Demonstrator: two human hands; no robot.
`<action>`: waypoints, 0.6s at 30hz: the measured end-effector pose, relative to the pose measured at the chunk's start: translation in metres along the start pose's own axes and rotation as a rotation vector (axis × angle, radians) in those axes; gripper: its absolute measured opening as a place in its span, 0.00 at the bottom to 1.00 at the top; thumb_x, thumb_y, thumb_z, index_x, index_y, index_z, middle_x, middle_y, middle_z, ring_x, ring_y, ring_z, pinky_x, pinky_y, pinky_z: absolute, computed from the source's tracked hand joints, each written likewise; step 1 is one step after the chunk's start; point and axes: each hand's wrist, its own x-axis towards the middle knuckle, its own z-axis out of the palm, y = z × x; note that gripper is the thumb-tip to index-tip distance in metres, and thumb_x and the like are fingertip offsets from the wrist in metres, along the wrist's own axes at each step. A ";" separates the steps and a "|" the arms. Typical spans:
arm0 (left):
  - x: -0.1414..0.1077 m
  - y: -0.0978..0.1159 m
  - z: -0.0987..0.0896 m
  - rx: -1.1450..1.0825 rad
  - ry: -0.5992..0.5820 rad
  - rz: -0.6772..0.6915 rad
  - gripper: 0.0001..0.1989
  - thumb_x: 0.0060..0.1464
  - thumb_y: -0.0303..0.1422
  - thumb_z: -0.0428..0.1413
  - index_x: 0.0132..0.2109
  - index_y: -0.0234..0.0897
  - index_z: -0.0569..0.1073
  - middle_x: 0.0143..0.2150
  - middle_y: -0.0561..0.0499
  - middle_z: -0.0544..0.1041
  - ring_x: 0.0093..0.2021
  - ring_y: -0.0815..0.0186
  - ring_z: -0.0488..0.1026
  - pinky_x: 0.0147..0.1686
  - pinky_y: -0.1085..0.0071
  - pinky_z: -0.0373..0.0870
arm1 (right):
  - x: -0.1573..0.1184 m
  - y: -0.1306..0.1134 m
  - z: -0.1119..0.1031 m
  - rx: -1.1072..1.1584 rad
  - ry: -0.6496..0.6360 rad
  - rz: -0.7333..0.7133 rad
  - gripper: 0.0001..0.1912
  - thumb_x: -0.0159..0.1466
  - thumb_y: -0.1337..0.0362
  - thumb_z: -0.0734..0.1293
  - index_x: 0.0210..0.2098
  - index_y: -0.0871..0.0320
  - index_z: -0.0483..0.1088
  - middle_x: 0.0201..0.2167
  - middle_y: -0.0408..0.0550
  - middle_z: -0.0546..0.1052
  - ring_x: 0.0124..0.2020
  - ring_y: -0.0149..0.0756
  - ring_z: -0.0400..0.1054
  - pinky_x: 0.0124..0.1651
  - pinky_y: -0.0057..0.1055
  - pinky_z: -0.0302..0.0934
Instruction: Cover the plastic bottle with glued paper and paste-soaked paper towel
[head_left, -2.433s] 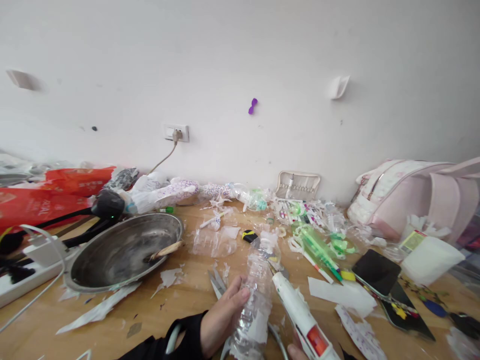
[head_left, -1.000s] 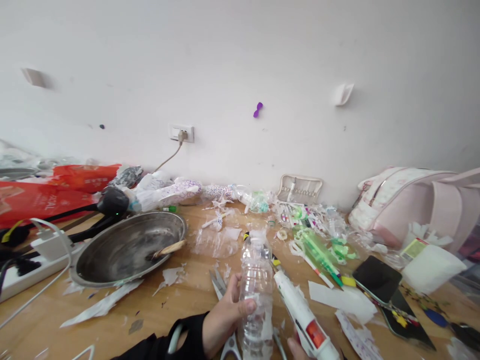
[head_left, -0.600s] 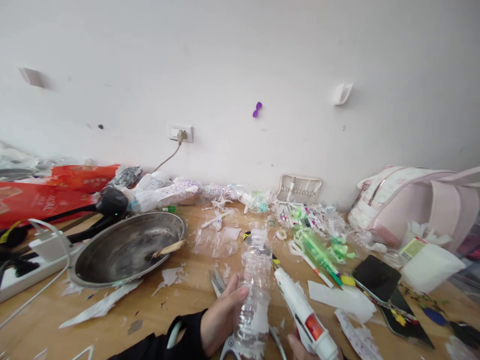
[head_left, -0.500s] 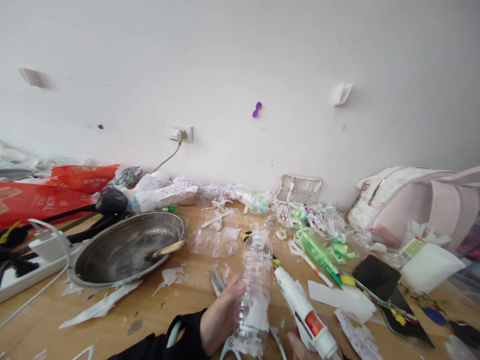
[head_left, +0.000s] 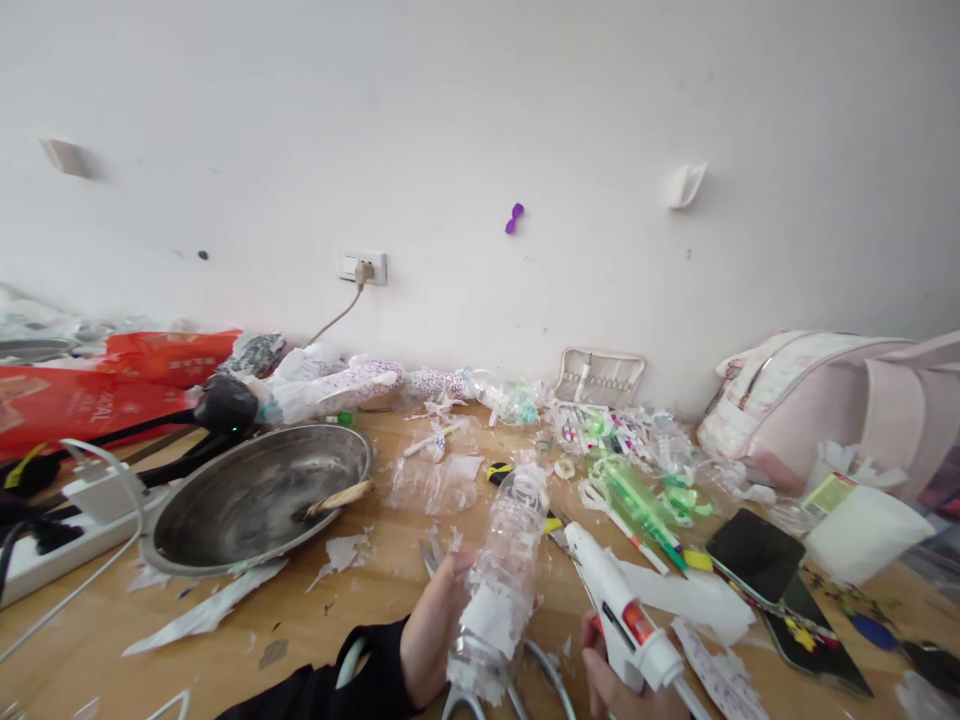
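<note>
My left hand [head_left: 435, 625] is wrapped round a clear plastic bottle [head_left: 504, 560], which tilts with its upper end away from me. White scraps of paper or film cling to the bottle's lower part. In my right hand [head_left: 619, 680] is a white glue gun [head_left: 619, 600] with an orange-red window, its nozzle pointing forward, to the right of the bottle and apart from it. Scissors [head_left: 429, 555] lie on the table, partly hidden behind my left hand and the bottle. A yellow and black tool [head_left: 499, 472] lies just past the bottle, partly covered.
A metal basin [head_left: 259, 500] with a brush [head_left: 337, 497] stands left, beside a power strip [head_left: 82, 545]. Plastic scraps and green bottle pieces [head_left: 634, 500] litter the back. At right are a phone [head_left: 754, 555], a white cup [head_left: 862, 535] and a pink bag [head_left: 810, 400].
The bottle has tilted, its lower end swinging left and toward me. The glue gun has shifted slightly right, and more of my right hand shows.
</note>
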 end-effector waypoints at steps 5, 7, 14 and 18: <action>-0.003 0.002 0.004 -0.026 -0.060 -0.022 0.25 0.48 0.42 0.47 0.49 0.29 0.68 0.32 0.41 0.77 0.31 0.55 0.74 0.32 0.64 0.64 | 0.001 -0.001 -0.002 0.000 -0.026 -0.027 0.13 0.50 0.53 0.65 0.26 0.57 0.66 0.10 0.37 0.66 0.11 0.30 0.63 0.19 0.25 0.61; -0.004 0.003 0.004 -0.026 -0.058 -0.033 0.26 0.48 0.43 0.48 0.49 0.29 0.68 0.32 0.42 0.77 0.30 0.55 0.74 0.30 0.65 0.64 | 0.001 -0.001 -0.003 -0.002 -0.033 -0.042 0.12 0.50 0.54 0.65 0.26 0.56 0.66 0.10 0.37 0.67 0.11 0.30 0.63 0.19 0.25 0.61; 0.001 -0.001 -0.001 -0.021 -0.077 0.037 0.26 0.47 0.47 0.48 0.44 0.29 0.70 0.26 0.44 0.76 0.21 0.61 0.71 0.22 0.69 0.62 | 0.001 0.001 -0.001 0.003 -0.022 -0.033 0.11 0.51 0.55 0.63 0.26 0.56 0.64 0.08 0.37 0.65 0.10 0.31 0.62 0.18 0.25 0.60; 0.002 -0.005 0.000 -0.046 -0.146 0.052 0.26 0.42 0.46 0.54 0.44 0.29 0.70 0.27 0.45 0.76 0.24 0.61 0.72 0.25 0.68 0.64 | 0.000 0.001 0.001 0.004 -0.021 -0.054 0.12 0.51 0.54 0.63 0.26 0.56 0.64 0.08 0.36 0.64 0.10 0.30 0.61 0.19 0.26 0.59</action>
